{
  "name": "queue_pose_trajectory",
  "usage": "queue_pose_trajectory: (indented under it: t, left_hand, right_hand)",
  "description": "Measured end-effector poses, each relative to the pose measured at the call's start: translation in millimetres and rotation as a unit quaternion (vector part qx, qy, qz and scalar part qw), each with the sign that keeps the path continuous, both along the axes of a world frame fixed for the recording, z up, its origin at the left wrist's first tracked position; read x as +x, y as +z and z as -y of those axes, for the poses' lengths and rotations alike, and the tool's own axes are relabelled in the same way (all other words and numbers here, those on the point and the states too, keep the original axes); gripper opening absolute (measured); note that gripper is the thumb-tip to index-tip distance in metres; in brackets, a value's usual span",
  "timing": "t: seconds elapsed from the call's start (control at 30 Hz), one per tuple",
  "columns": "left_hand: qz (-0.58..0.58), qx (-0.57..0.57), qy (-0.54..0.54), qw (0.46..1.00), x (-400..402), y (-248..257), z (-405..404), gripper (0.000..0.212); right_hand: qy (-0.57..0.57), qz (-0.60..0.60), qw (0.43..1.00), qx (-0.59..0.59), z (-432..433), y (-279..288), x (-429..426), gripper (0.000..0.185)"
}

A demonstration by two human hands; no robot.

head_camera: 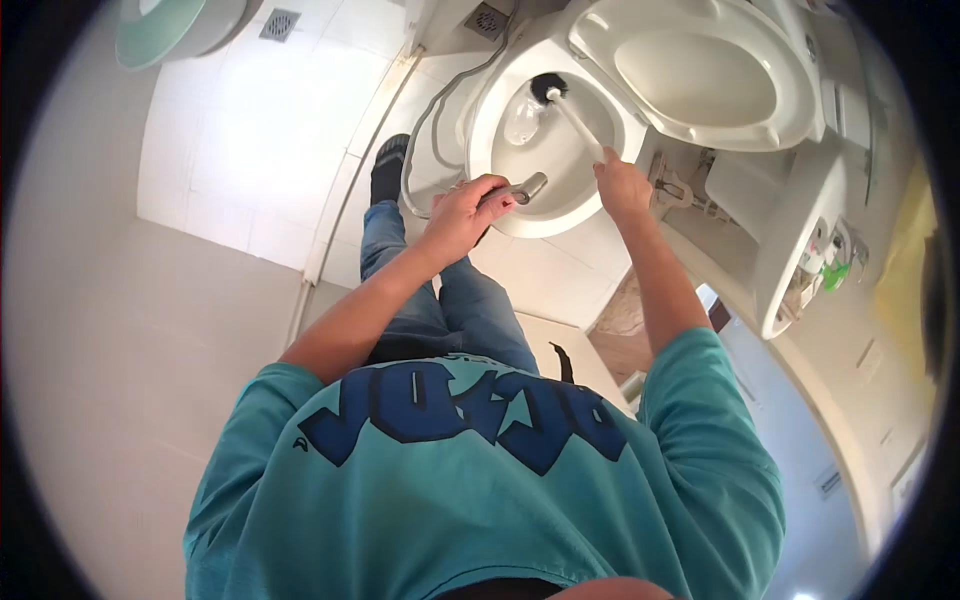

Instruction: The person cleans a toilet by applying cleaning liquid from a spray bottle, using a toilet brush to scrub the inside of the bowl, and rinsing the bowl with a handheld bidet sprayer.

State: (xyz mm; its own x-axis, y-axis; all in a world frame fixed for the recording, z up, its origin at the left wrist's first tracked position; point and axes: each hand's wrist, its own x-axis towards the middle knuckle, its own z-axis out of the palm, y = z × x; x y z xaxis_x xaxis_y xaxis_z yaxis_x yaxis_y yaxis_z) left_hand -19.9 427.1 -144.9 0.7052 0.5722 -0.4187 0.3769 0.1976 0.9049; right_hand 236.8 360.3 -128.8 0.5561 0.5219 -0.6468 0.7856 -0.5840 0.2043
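Note:
My left hand (pixel 466 214) grips a metal handheld bidet sprayer (pixel 533 187), its head over the near rim of the toilet bowl (pixel 525 166). From the sprayer a flexible metal hose (pixel 417 150) loops to the left and up beside the toilet. In my right hand (pixel 624 187) is the white handle of a toilet brush (pixel 576 121). The brush's black bristle head (pixel 547 88) rests inside the bowl near its far end, by the water (pixel 523 124). Both the toilet lid and seat (pixel 697 79) are raised on the right.
A washbasin (pixel 772 300) with toiletries (pixel 825 259) on it juts out at the right, with pipes (pixel 675 191) beneath. Two floor drains, one grey (pixel 280 25) and one darker (pixel 486 21), lie at the top. A raised sill (pixel 352 172) crosses the tiled floor at left. A pale green basin (pixel 161 34) stands top left.

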Motion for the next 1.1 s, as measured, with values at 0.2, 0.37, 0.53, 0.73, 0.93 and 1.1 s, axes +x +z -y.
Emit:
queue_pose_trajectory:
  t: [0.2,0.37,0.53,0.73,0.93,1.1]
  left_hand:
    - [-0.019,0.043,0.006,0.999,2,8,-19,0.030]
    - [-0.050,0.010,-0.028,0.998,4,23,-30,0.032]
    - [-0.081,0.042,-0.031,0.995,5,5,-35,0.032]
    - [-0.133,0.073,-0.069,0.986,24,24,-39,0.041]
    - [-0.146,0.088,-0.066,0.983,45,25,-27,0.043]
    - [-0.131,0.092,-0.043,0.986,55,30,-23,0.040]
  right_hand:
    - [-0.550,-0.223,0.766,0.247,19,-50,-2,0.029]
    - [-0.335,-0.311,0.853,0.252,50,-73,-95,0.027]
    - [-0.460,-0.399,0.754,0.247,29,-47,-64,0.031]
    - [-0.319,-0.272,0.794,0.440,74,-55,-142,0.029]
    - [-0.478,-0.289,0.707,0.435,53,-54,-73,0.041]
    - [-0.382,-0.312,0.760,0.424,72,-50,-126,0.044]
